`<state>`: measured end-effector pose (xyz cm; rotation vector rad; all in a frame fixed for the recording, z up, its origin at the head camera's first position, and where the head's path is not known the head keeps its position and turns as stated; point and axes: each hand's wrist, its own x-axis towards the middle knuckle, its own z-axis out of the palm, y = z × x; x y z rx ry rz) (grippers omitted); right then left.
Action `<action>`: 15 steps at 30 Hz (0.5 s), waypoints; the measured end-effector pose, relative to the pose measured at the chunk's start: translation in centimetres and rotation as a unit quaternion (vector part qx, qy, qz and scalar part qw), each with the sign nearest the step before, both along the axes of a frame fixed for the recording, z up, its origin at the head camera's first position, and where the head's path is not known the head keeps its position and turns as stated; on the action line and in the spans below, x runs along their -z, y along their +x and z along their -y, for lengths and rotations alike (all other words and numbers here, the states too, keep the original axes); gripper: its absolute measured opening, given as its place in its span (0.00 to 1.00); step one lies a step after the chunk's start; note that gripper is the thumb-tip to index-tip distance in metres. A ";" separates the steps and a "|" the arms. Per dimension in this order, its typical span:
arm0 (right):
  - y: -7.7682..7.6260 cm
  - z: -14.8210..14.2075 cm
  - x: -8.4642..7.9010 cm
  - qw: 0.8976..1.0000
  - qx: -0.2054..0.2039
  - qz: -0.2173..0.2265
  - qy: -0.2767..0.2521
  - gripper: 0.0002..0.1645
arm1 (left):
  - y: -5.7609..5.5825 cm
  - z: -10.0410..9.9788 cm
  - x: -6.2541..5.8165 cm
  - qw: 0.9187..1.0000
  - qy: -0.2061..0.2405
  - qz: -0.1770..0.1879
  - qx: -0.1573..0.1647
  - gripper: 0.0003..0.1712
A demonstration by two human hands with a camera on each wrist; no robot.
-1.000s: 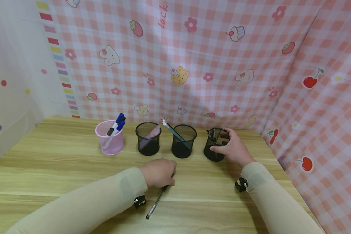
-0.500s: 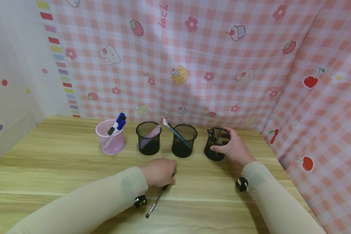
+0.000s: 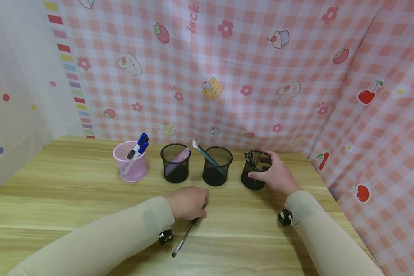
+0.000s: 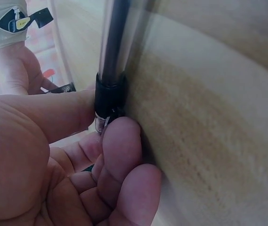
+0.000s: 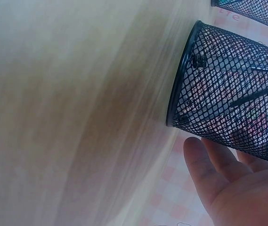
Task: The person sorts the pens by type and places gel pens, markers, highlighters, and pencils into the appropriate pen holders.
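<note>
My left hand [image 3: 189, 203] pinches one end of a clear-barrelled pen [image 3: 184, 239] with black ends. The pen slants toward the table's front. In the left wrist view, the thumb and fingers of the left hand [image 4: 68, 155] meet around the pen's black end [image 4: 110, 94], close to the wood. My right hand [image 3: 277, 174] holds the rightmost black mesh pen holder [image 3: 252, 180] from its right side, thumb in front and fingers behind. Dark pens stand in that holder. Through its mesh [image 5: 228, 89], the right wrist view shows their lower ends.
To the left stand another black mesh holder [image 3: 214, 178] with a teal pencil, one [image 3: 175, 176] with a pinkish-purple item, and a pink holder [image 3: 134, 170] with blue- and black-capped markers. A pink checked cloth [image 3: 179, 69] hangs behind the wooden table [image 3: 72, 199].
</note>
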<state>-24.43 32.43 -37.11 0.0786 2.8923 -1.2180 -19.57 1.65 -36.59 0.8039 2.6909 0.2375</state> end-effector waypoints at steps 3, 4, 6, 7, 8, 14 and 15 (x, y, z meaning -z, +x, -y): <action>0.0 0.0 0.1 1.000 0.000 -0.003 0.002 0.71 | -0.1 0.0 0.0 1.000 0.000 0.000 0.001 0.14; -0.1 -0.1 0.1 1.000 0.000 -0.004 0.002 0.71 | -0.1 0.0 0.0 1.000 0.000 0.001 0.002 0.14; -0.1 0.0 0.1 1.000 0.001 -0.007 0.003 0.71 | -0.1 0.0 0.0 1.000 0.000 0.001 0.003 0.14; -0.1 0.0 0.1 1.000 0.000 -0.008 0.003 0.70 | -0.1 0.0 0.0 1.000 0.000 0.001 0.003 0.14; -0.1 0.0 0.1 1.000 0.000 -0.009 0.002 0.70 | -0.2 0.0 0.0 1.000 -0.001 0.001 0.003 0.14; 0.0 0.1 0.0 1.000 -0.001 -0.007 -0.004 0.70 | -0.4 0.1 0.0 1.000 0.005 0.003 0.004 0.13; 0.0 0.1 -0.1 1.000 -0.001 -0.006 -0.004 0.70 | -0.4 0.1 0.0 1.000 0.009 0.003 0.004 0.12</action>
